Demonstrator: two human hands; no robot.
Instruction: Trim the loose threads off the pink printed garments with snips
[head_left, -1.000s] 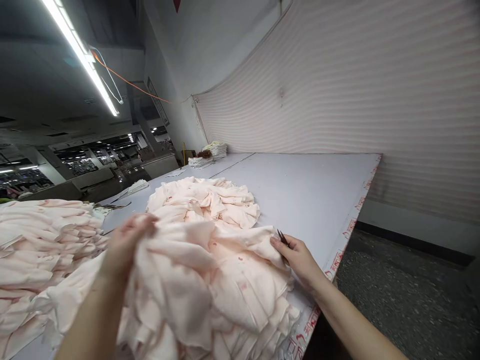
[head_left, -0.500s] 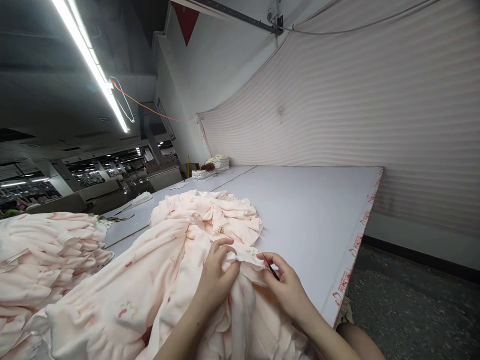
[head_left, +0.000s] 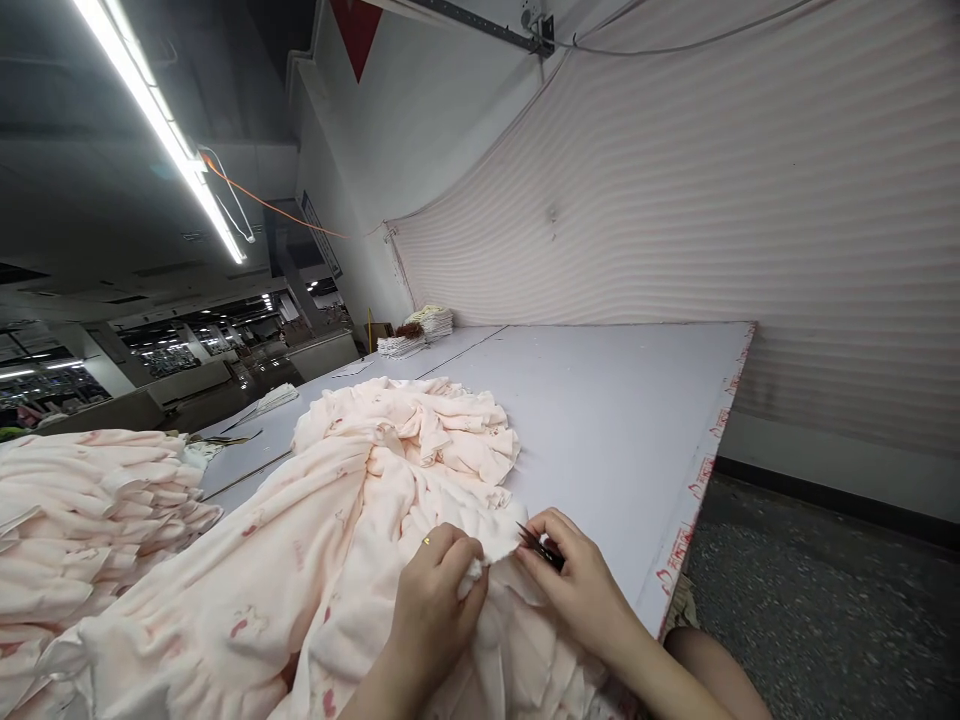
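Note:
Pale pink fleecy fabric (head_left: 300, 540) with small printed figures lies heaped in front of me, with ruffled edges. My left hand (head_left: 439, 590) is closed on a fold near its right edge, fingers bunched around the cloth; a ring shows on one finger. Close by on the right, my right hand (head_left: 574, 580) holds small dark thread snips (head_left: 541, 548), their points toward the stretched edge between both hands. The right fingertips are at the cloth's edge; whether they pinch it I cannot tell.
Another pile of the same fabric (head_left: 97, 530) sits at the left. The pale table (head_left: 600, 400) has a red-printed right edge. Stacks of folded cloth (head_left: 431, 322) stand at its far end, before a striped hanging sheet (head_left: 675, 200). Grey floor (head_left: 795, 590) lies to the right.
My left hand has closed from a looser hold and moved slightly down. The snips have turned in my right hand and show more. The view has shifted slightly.

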